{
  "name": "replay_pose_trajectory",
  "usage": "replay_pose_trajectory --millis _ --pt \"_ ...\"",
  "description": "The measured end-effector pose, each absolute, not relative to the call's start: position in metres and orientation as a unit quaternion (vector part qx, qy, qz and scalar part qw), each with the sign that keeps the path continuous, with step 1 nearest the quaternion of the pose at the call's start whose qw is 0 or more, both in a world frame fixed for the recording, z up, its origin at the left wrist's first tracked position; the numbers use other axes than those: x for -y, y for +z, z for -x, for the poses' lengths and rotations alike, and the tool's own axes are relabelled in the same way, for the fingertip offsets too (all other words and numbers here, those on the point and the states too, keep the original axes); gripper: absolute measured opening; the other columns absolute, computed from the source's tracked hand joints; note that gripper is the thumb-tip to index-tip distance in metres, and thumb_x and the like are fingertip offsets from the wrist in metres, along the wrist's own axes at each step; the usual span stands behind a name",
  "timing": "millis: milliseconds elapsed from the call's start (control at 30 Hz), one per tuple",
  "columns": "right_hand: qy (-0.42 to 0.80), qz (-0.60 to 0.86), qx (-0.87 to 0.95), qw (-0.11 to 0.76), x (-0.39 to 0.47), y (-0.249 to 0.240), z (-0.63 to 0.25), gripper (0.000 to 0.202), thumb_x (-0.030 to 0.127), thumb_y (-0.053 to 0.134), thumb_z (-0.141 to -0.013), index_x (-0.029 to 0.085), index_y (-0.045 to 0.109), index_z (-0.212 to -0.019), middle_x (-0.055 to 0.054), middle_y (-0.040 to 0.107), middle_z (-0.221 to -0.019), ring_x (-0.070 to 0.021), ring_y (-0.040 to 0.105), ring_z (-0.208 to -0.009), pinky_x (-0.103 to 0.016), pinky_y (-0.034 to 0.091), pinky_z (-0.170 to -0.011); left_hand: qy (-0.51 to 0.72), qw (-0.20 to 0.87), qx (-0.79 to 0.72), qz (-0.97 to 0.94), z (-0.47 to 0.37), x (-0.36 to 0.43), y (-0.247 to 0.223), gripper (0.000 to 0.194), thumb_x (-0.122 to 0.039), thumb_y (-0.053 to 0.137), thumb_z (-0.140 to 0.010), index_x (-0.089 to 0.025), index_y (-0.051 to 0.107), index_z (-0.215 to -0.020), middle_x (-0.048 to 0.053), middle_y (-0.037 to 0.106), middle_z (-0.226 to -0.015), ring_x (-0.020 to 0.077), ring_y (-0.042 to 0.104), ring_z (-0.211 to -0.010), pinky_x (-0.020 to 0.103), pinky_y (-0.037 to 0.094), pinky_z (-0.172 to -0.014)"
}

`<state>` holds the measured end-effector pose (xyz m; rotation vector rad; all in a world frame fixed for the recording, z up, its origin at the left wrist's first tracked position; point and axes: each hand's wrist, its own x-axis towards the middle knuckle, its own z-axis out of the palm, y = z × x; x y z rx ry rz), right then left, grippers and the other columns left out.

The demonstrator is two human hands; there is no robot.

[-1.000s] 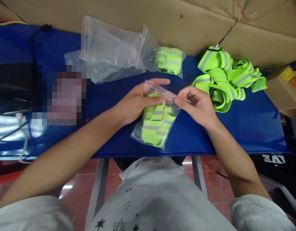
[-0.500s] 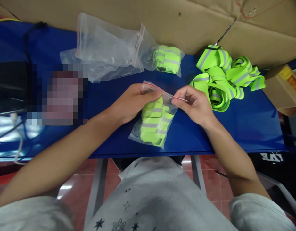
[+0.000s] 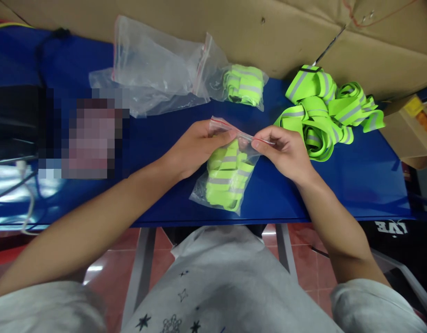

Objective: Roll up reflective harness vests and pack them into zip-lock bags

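Between my hands is a clear zip bag (image 3: 198, 193) with a red seal strip along its top edge. Inside it lies a folded neon yellow-green reflective strap (image 3: 222, 181) with silver-grey stripes. My left hand (image 3: 203, 147) grips the bag's upper left, thumb across the front just under the seal; its other fingers are mostly hidden behind. My right hand (image 3: 284, 149) pinches the right end of the seal strip between thumb and fingers. Whether the seal is closed along its whole length I cannot tell.
Flat clear zip bags (image 3: 154, 60) lie at the back of the blue table (image 3: 366, 185). Beside them is a bagged reflective strap (image 3: 246, 85). Loose reflective straps (image 3: 317, 113) are heaped at the back right, near a cardboard box (image 3: 405, 132). A black object (image 3: 14, 125) stands left.
The whole view has shifted slightly, so both hands and the bag appear a little further right. Both hands keep their hold on the bag, with little visible difference in grip.
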<state>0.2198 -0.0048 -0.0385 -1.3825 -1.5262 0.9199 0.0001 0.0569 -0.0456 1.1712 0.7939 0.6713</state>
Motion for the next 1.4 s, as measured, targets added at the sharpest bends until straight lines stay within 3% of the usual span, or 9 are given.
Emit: replay_pose_trajectory --millis 200,400,767,1000,1133,1300,1400 --pt "0.371 0.551 0.620 0.418 0.005 -0.040 -0.221 0.040 0.058 0.080 -0.088 0.019 0.074 -0.082 -0.001 0.070 -0.073 -0.0121 0.056 -0.064 -0.027 0.042 -0.058 0.327 0.667 -0.365 -0.561 -0.003 -0.052 -0.050 0.019 -0.037 0.078 -0.091 -0.019 0.080 -0.087 0.004 0.074 -0.091 0.0164 0.067 -0.088 0.026 0.052 -0.081" --pt "0.377 0.551 0.623 0.407 0.006 -0.043 -0.221 0.034 0.054 0.080 -0.090 0.020 0.074 -0.089 -0.002 0.073 -0.080 -0.0139 0.061 -0.070 -0.028 0.047 -0.063 0.322 0.668 -0.360 -0.566 -0.004 -0.052 -0.049 0.018 -0.036 0.077 -0.091 -0.018 0.078 -0.089 0.003 0.073 -0.092 0.0163 0.066 -0.087 0.027 0.050 -0.082" --pt "0.314 0.544 0.653 0.424 0.011 -0.043 -0.213 0.013 0.027 0.071 -0.091 0.019 0.069 -0.081 0.002 0.065 -0.071 -0.0092 0.053 -0.061 -0.024 0.040 -0.057 0.303 0.641 -0.336 -0.620 -0.003 -0.051 -0.046 0.020 -0.037 0.075 -0.095 -0.018 0.080 -0.096 0.005 0.076 -0.102 0.0171 0.069 -0.094 0.028 0.053 -0.088" --pt "0.366 0.530 0.635 0.427 0.010 -0.043 -0.211 0.011 0.029 0.072 -0.090 0.019 0.069 -0.087 0.002 0.068 -0.073 -0.0095 0.058 -0.063 -0.023 0.043 -0.058 0.288 0.651 -0.317 -0.627 -0.004 -0.053 -0.049 0.025 -0.043 0.073 -0.097 -0.019 0.077 -0.103 0.004 0.075 -0.100 0.0151 0.067 -0.089 0.026 0.051 -0.082" --pt "0.354 0.538 0.621 0.446 0.009 -0.044 -0.213 0.009 0.025 0.072 -0.089 0.019 0.070 -0.082 0.004 0.060 -0.066 -0.0079 0.049 -0.059 -0.022 0.037 -0.054 0.314 0.642 -0.317 -0.624 0.001 -0.066 -0.051 0.029 -0.046 0.069 -0.099 -0.019 0.078 -0.100 0.004 0.076 -0.096 0.0136 0.065 -0.082 0.026 0.049 -0.077" --pt "0.362 0.536 0.617 0.448 0.007 -0.045 -0.216 0.014 0.029 0.073 -0.092 0.019 0.070 -0.083 0.004 0.057 -0.066 -0.0080 0.048 -0.060 -0.022 0.037 -0.056 0.326 0.551 -0.356 -0.681 0.008 -0.071 -0.048 0.030 -0.049 0.071 -0.097 -0.022 0.082 -0.092 0.002 0.073 -0.078 0.0145 0.059 -0.067 0.029 0.043 -0.064" --pt "0.375 0.524 0.624 0.442 0.008 -0.044 -0.215 0.019 0.035 0.076 -0.093 0.019 0.070 -0.086 0.003 0.059 -0.069 -0.0080 0.050 -0.062 -0.022 0.038 -0.057 0.338 0.497 -0.367 -0.710 0.007 -0.064 -0.043 0.031 -0.048 0.067 -0.100 -0.024 0.083 -0.091 0.002 0.075 -0.079 0.0160 0.062 -0.071 0.030 0.046 -0.066"
